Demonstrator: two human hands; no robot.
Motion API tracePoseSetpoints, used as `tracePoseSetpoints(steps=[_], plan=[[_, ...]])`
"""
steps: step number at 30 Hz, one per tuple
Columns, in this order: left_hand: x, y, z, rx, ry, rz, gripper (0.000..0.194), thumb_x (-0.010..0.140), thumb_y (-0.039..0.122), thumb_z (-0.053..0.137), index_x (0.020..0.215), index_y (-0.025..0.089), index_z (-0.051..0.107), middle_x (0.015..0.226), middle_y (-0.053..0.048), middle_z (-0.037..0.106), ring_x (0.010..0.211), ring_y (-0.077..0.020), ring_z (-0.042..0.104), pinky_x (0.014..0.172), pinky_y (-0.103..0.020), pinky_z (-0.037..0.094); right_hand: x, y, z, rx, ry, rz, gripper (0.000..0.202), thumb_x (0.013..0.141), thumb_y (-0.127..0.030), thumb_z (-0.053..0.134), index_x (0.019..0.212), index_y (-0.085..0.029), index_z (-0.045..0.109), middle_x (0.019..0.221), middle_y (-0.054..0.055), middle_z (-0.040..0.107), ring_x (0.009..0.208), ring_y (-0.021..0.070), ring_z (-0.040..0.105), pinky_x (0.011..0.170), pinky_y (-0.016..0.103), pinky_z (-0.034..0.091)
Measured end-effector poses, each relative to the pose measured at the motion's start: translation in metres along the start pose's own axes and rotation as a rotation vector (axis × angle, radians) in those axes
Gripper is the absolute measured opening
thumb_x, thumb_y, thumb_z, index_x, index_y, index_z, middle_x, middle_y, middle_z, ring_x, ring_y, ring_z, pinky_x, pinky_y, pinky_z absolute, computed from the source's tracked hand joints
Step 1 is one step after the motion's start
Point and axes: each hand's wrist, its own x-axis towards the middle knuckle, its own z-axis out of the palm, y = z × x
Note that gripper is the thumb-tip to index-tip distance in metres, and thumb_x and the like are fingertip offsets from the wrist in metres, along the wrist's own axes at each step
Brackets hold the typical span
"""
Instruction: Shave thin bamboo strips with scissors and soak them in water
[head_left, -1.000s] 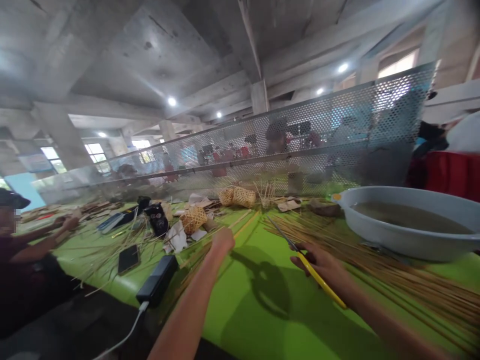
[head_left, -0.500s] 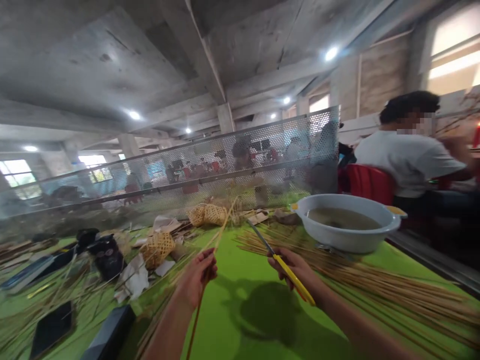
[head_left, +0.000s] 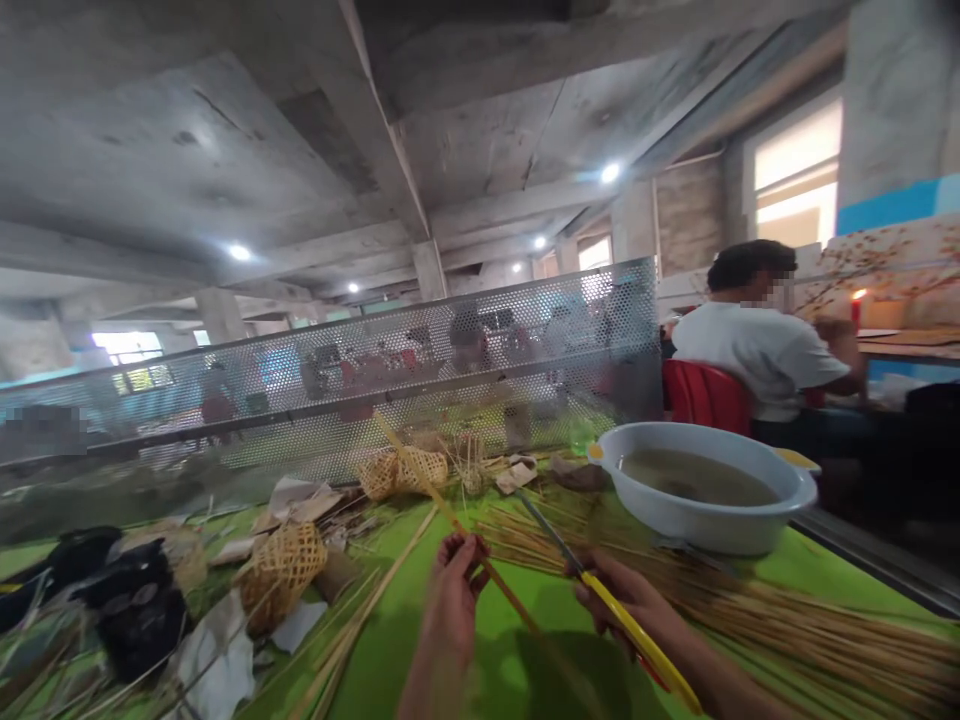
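My left hand (head_left: 456,580) is pinched shut on a long, thin bamboo strip (head_left: 420,470) in the middle of the view. The strip slants from the upper left, past my fingers, down to the lower right. To the right, my right hand (head_left: 626,600) is closed around a tool with a yellow handle (head_left: 634,628) and a narrow grey blade (head_left: 547,525). Its blade points up and to the left, over the bundle of bamboo strips; its exact kind I cannot make out. The lower end of the held strip is blurred.
A white basin (head_left: 694,515) of cloudy water stands at the right, behind a bundle of strips (head_left: 810,625). Woven baskets (head_left: 281,570), paper and a black bag (head_left: 135,610) lie at the left. A perforated metal screen (head_left: 480,365) runs behind; a seated person (head_left: 757,340) is beyond the basin.
The view has shifted. My left hand has moved right and turned, swinging the strip's top to the left. My right hand, still holding the tool, sits lower and further right in the view.
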Motion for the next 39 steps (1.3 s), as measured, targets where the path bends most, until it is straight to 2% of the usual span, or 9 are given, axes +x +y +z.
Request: tracePoseSetpoints(steps=[3,5,8,12,17,21,31,35,39], plan=[[0.008,0.000,-0.011,0.029,0.009,-0.014,0.033,0.062,0.025,0.084,0.080,0.020,0.057,0.080,-0.003,0.071,0.074,-0.0161,0.068,0.056,-0.023,0.047,0.001,-0.002,-0.002,-0.032,0.049,0.037,0.046,0.072,-0.055,0.066,0.102,-0.021,0.056,0.063,-0.006,0.052,0.039,0.0049,0.039,0.034,0.015,0.027],[0.011,0.002,-0.017,0.058,0.044,-0.014,0.038,0.060,0.028,0.085,0.082,0.021,0.055,0.078,-0.002,0.070,0.071,-0.0157,0.068,0.052,-0.021,0.043,0.004,0.002,-0.006,-0.053,0.039,0.036,0.046,0.071,-0.052,0.067,0.104,-0.023,0.055,0.065,-0.006,0.052,0.041,0.0060,0.038,0.036,0.017,0.029],[0.013,0.004,-0.022,0.059,0.066,0.018,0.041,0.058,0.028,0.086,0.082,0.022,0.053,0.075,-0.001,0.070,0.069,-0.0148,0.067,0.052,-0.020,0.043,0.009,0.011,-0.010,-0.085,-0.017,-0.060,0.039,0.069,-0.046,0.068,0.098,-0.022,0.057,0.065,-0.006,0.048,0.050,0.0091,0.043,0.047,0.020,0.036],[0.013,0.007,-0.020,0.044,0.069,0.079,0.039,0.060,0.027,0.085,0.081,0.022,0.052,0.074,-0.001,0.070,0.070,-0.0152,0.068,0.056,-0.021,0.047,0.010,0.018,-0.008,-0.182,-0.067,-0.130,0.038,0.068,-0.042,0.064,0.099,-0.020,0.059,0.060,-0.007,0.044,0.053,0.0104,0.040,0.052,0.022,0.032],[0.010,0.013,-0.018,0.064,0.042,0.163,0.035,0.062,0.026,0.084,0.083,0.021,0.056,0.074,0.000,0.070,0.070,-0.0142,0.067,0.061,-0.023,0.052,-0.001,0.005,0.001,-0.332,-0.040,-0.151,0.028,0.070,-0.040,0.062,0.089,-0.020,0.062,0.063,-0.004,0.050,0.058,0.0126,0.042,0.054,0.022,0.032],[0.012,0.017,-0.020,0.075,0.050,0.193,0.032,0.062,0.027,0.083,0.082,0.020,0.058,0.075,0.000,0.070,0.074,-0.0155,0.068,0.062,-0.023,0.053,-0.008,-0.006,0.007,-0.404,-0.026,-0.106,0.023,0.069,-0.038,0.062,0.083,-0.020,0.062,0.069,-0.001,0.057,0.065,0.0149,0.045,0.059,0.024,0.035],[0.011,0.009,-0.020,0.081,0.062,0.188,0.027,0.063,0.023,0.082,0.078,0.019,0.060,0.075,-0.001,0.069,0.072,-0.0152,0.068,0.063,-0.024,0.055,0.000,0.018,-0.002,-0.246,0.037,-0.130,0.026,0.067,-0.032,0.061,0.091,-0.023,0.065,0.063,-0.003,0.050,0.060,0.0137,0.046,0.057,0.023,0.038],[0.012,0.006,-0.022,0.057,0.082,0.163,0.028,0.063,0.021,0.082,0.077,0.020,0.058,0.075,-0.001,0.069,0.071,-0.0153,0.067,0.064,-0.026,0.055,-0.001,0.024,-0.006,-0.221,-0.040,-0.122,0.034,0.067,-0.029,0.061,0.100,-0.023,0.062,0.060,-0.006,0.046,0.054,0.0113,0.043,0.052,0.022,0.034],[0.014,0.004,-0.026,0.077,0.090,0.165,0.030,0.065,0.027,0.081,0.079,0.021,0.055,0.075,-0.001,0.069,0.072,-0.0155,0.066,0.064,-0.026,0.053,-0.004,0.025,-0.006,-0.217,-0.062,-0.146,0.034,0.073,-0.028,0.058,0.106,-0.022,0.062,0.068,-0.004,0.053,0.059,0.0120,0.048,0.055,0.023,0.038]])
